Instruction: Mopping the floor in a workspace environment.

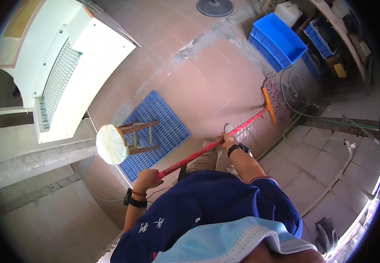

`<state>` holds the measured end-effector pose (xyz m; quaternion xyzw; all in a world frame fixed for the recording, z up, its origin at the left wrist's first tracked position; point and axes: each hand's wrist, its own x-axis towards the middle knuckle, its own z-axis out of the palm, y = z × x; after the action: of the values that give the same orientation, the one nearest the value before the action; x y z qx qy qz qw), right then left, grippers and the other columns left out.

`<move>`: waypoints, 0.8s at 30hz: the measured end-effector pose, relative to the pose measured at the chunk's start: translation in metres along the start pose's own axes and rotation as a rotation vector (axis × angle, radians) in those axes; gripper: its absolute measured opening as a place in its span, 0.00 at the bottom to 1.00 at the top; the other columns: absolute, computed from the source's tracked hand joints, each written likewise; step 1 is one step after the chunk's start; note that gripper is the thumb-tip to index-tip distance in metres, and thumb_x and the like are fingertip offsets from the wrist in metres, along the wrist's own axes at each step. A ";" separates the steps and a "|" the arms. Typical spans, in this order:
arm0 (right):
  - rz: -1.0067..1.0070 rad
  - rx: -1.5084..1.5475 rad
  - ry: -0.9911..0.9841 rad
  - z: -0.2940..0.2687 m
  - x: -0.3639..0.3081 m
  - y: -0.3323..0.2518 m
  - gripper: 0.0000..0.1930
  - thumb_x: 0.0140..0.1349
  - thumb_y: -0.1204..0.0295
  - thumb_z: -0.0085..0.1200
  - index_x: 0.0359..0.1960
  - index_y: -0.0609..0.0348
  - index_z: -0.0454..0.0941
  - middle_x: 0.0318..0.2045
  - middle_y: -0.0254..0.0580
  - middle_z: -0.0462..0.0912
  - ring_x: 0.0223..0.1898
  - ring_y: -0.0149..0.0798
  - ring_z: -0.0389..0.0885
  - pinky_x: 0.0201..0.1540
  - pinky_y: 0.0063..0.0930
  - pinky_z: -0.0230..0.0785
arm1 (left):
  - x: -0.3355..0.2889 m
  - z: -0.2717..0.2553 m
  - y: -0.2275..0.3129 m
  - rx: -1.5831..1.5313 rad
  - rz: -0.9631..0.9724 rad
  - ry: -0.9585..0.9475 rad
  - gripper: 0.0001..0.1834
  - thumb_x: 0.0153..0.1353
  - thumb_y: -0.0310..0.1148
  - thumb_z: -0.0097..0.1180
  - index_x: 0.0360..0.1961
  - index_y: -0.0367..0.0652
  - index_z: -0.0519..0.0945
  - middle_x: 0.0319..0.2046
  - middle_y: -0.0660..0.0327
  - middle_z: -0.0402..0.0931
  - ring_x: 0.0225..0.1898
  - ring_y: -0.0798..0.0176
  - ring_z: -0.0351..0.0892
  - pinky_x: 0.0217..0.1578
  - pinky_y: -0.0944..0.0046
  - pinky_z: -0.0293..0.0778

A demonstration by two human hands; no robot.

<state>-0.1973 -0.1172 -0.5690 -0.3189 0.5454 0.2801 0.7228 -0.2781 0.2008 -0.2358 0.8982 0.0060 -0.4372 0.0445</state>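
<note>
A floor squeegee with a long red pole (194,156) slants across in front of me, from lower left to upper right. Its orange head (269,105) rests on the tiled floor, against a rough mauve-grey patch (280,94) whose material I cannot make out. My left hand (148,179) is closed round the near end of the pole. Farther up, my right hand (228,141) grips the pole near its middle. Both wrists carry dark bands. The floor around the head looks wet and shiny.
Left of me, a round-topped stool (112,144) stands by a blue slatted mat (172,122). A white machine housing (98,57) rises at upper left. Blue crates (277,41) sit at upper right, near a green hose (321,118). A tiled raised area (306,151) lies right.
</note>
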 end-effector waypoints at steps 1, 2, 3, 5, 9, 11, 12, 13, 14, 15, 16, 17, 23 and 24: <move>0.043 0.033 0.051 -0.006 0.004 -0.004 0.04 0.55 0.71 0.47 0.27 0.57 0.68 0.20 0.41 0.72 0.21 0.41 0.74 0.22 0.36 0.70 | 0.002 0.002 0.001 -0.056 0.029 -0.139 0.17 0.42 0.46 0.58 0.24 0.42 0.79 0.22 0.52 0.76 0.26 0.49 0.76 0.28 0.52 0.71; -0.052 -0.148 -0.016 -0.037 0.042 0.003 0.12 0.56 0.65 0.42 0.19 0.59 0.69 0.18 0.44 0.73 0.20 0.41 0.73 0.20 0.34 0.65 | 0.006 -0.001 0.008 -0.050 0.108 -0.166 0.18 0.42 0.45 0.61 0.27 0.41 0.78 0.18 0.54 0.75 0.21 0.54 0.76 0.23 0.58 0.71; -0.056 -0.096 0.022 -0.045 0.059 0.011 0.12 0.56 0.65 0.42 0.19 0.59 0.69 0.18 0.44 0.73 0.20 0.41 0.73 0.20 0.34 0.65 | 0.008 -0.005 0.011 -0.014 0.151 -0.196 0.18 0.42 0.45 0.61 0.27 0.41 0.78 0.18 0.54 0.75 0.21 0.54 0.76 0.23 0.58 0.71; 0.021 0.082 0.061 -0.039 0.074 0.024 0.04 0.52 0.73 0.41 0.22 0.59 0.65 0.16 0.45 0.69 0.18 0.44 0.70 0.19 0.39 0.64 | 0.001 -0.008 0.017 -0.617 0.037 -0.360 0.13 0.46 0.38 0.59 0.28 0.39 0.77 0.16 0.58 0.74 0.16 0.62 0.75 0.17 0.67 0.68; 0.097 0.267 0.183 0.008 -0.008 0.019 0.03 0.53 0.75 0.39 0.24 0.60 0.65 0.17 0.45 0.69 0.19 0.44 0.70 0.20 0.39 0.65 | -0.004 0.064 -0.047 -0.980 0.063 -0.492 0.09 0.49 0.31 0.57 0.28 0.37 0.75 0.14 0.62 0.72 0.14 0.69 0.73 0.14 0.74 0.63; 0.067 0.335 0.058 0.011 -0.029 0.019 0.03 0.54 0.74 0.42 0.25 0.60 0.64 0.18 0.43 0.67 0.20 0.43 0.69 0.23 0.40 0.66 | -0.019 0.036 -0.035 -0.663 0.145 -0.274 0.11 0.47 0.34 0.58 0.28 0.38 0.74 0.13 0.58 0.72 0.15 0.64 0.74 0.16 0.69 0.66; 0.066 0.340 0.061 0.017 -0.040 0.015 0.03 0.54 0.74 0.42 0.25 0.60 0.64 0.18 0.43 0.67 0.20 0.43 0.69 0.23 0.40 0.66 | -0.019 0.048 -0.051 -0.361 0.279 -0.022 0.10 0.46 0.34 0.57 0.27 0.41 0.73 0.13 0.54 0.71 0.16 0.55 0.74 0.18 0.61 0.68; 0.086 0.401 0.006 0.021 -0.049 0.012 0.06 0.54 0.72 0.44 0.23 0.59 0.64 0.17 0.43 0.67 0.20 0.43 0.69 0.25 0.40 0.66 | -0.022 0.047 -0.055 -0.359 0.284 -0.029 0.10 0.46 0.34 0.57 0.27 0.41 0.73 0.13 0.54 0.71 0.16 0.55 0.74 0.18 0.61 0.68; 0.106 0.460 -0.051 0.023 -0.059 0.009 0.09 0.54 0.70 0.47 0.22 0.59 0.64 0.16 0.42 0.67 0.21 0.43 0.69 0.27 0.39 0.67 | -0.026 0.046 -0.058 -0.255 0.253 0.098 0.10 0.45 0.34 0.57 0.27 0.42 0.72 0.14 0.53 0.71 0.18 0.51 0.74 0.20 0.58 0.69; 0.102 0.468 -0.048 0.027 -0.077 0.002 0.09 0.54 0.70 0.47 0.22 0.59 0.64 0.16 0.42 0.67 0.21 0.43 0.69 0.27 0.39 0.67 | -0.027 0.043 -0.061 -0.149 0.225 0.225 0.10 0.45 0.34 0.57 0.27 0.43 0.71 0.15 0.51 0.71 0.20 0.48 0.74 0.22 0.54 0.70; 0.135 0.477 -0.098 0.033 -0.097 -0.005 0.10 0.55 0.68 0.47 0.21 0.58 0.64 0.16 0.41 0.67 0.22 0.42 0.69 0.30 0.39 0.67 | -0.031 0.043 -0.068 -0.090 0.189 0.245 0.09 0.43 0.31 0.55 0.26 0.45 0.69 0.17 0.53 0.73 0.21 0.47 0.74 0.22 0.53 0.69; 0.165 0.487 -0.146 0.036 -0.112 -0.011 0.12 0.56 0.66 0.48 0.20 0.58 0.63 0.16 0.40 0.67 0.23 0.41 0.69 0.32 0.39 0.67 | -0.032 0.042 -0.070 -0.090 0.191 0.245 0.09 0.43 0.31 0.55 0.26 0.45 0.69 0.17 0.53 0.73 0.21 0.47 0.74 0.22 0.53 0.69; 0.196 0.572 -0.305 0.028 -0.138 -0.027 0.11 0.59 0.65 0.46 0.24 0.58 0.64 0.19 0.39 0.66 0.24 0.42 0.70 0.35 0.41 0.67 | -0.050 0.007 -0.042 0.255 0.199 0.557 0.10 0.41 0.30 0.56 0.27 0.47 0.70 0.17 0.61 0.68 0.22 0.55 0.72 0.21 0.56 0.66; 0.195 0.568 -0.305 0.023 -0.134 -0.029 0.11 0.59 0.65 0.46 0.24 0.58 0.64 0.19 0.39 0.66 0.24 0.42 0.70 0.35 0.41 0.67 | -0.050 0.004 -0.031 0.320 0.230 0.611 0.10 0.41 0.30 0.56 0.28 0.47 0.71 0.17 0.62 0.67 0.22 0.57 0.71 0.21 0.57 0.66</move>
<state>-0.1942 -0.1256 -0.4305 -0.0054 0.5152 0.2290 0.8259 -0.3137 0.2332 -0.2007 0.9778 -0.1507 -0.1363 -0.0517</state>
